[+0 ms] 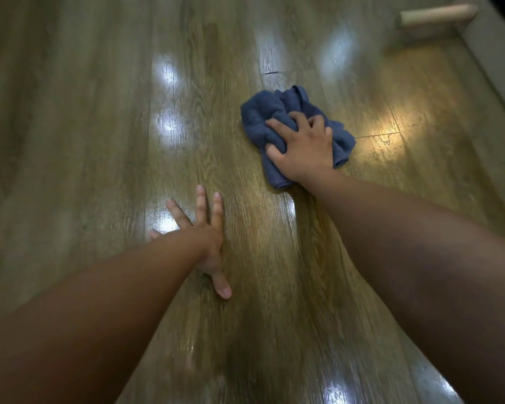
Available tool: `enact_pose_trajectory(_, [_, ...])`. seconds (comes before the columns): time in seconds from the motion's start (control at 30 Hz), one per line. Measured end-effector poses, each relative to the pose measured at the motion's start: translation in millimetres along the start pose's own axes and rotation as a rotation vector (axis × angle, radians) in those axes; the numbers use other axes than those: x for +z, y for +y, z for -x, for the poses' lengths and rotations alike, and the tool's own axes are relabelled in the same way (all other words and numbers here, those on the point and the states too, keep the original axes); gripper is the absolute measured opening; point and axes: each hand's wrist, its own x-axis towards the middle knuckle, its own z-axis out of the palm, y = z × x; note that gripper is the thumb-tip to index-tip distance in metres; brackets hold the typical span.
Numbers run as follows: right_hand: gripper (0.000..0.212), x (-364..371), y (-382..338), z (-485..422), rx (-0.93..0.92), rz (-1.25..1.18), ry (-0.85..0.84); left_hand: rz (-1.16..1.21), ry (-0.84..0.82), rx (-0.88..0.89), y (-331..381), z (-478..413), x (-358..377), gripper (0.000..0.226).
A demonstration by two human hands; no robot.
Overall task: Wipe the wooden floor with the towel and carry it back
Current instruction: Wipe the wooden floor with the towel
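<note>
Firmly press down through right hand (302, 144), fingers curled into crumpled dark-blue terry towel (260, 112) lying on glossy brown wooden plank floor (99, 112); sweep along the grain, overlapping strokes. Brace on left hand (206, 242), splayed flat, holding nothing.

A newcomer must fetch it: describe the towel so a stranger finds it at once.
Start from the glossy wooden floor filling the view. Right of its middle, the right hand grips a crumpled cloth lying on the planks: the towel. It is the only dark blue, soft thing there; the left hand rests flat on bare wood.
</note>
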Motion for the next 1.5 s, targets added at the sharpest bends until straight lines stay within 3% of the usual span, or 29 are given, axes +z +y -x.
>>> enact_pose_trajectory(0.63, [0.060, 1, 1, 4, 0.006, 0.013, -0.006, 0.085, 0.037, -0.035, 5, 4, 1, 0.173])
enact_pose_trajectory(0.83, [0.053, -5, -8, 87, 0.064, -0.099, 0.069, 0.184, 0.063, 0.013, 3, 5, 4, 0.170])
enact_pose_trajectory(0.9, [0.052, -8, -6, 122, 0.067, -0.105, 0.095, 0.346, 0.218, 0.058, 3, 3, 2, 0.154])
enact_pose_trajectory(0.97, [0.051, -10, 1, 130, 0.048, -0.108, 0.089, 0.447, 0.640, 0.171, 10, -4, -17, 0.105])
enact_pose_trajectory(1.03, [0.052, -7, 14, 113, -0.051, -0.130, 0.061, 0.362, 0.992, 0.278, 19, -21, -53, 0.073])
enact_pose_trajectory(1.07, [0.052, -5, 26, 98, -0.131, -0.138, 0.050, 0.347, 1.037, 0.309, 25, -32, -74, 0.067])
enact_pose_trajectory(1.13, [0.052, -4, 65, 57, -0.210, -0.134, 0.059, 0.352, 0.970, 0.295, 35, -62, -105, 0.064])
enact_pose_trajectory(1.2, [0.053, -5, 109, 10, -0.042, -0.107, 0.111, 0.333, 0.905, 0.264, 37, -92, -109, 0.065])
enact_pose_trajectory(1.3, [0.055, -8, 151, -47, 0.352, -0.074, 0.161, 0.234, 0.961, 0.256, 32, -113, -91, 0.069])
enact_pose_trajectory(1.5, [0.061, -15, 200, -141, 0.633, -0.056, 0.159, 0.215, 0.993, 0.252, 33, -114, -95, 0.073])
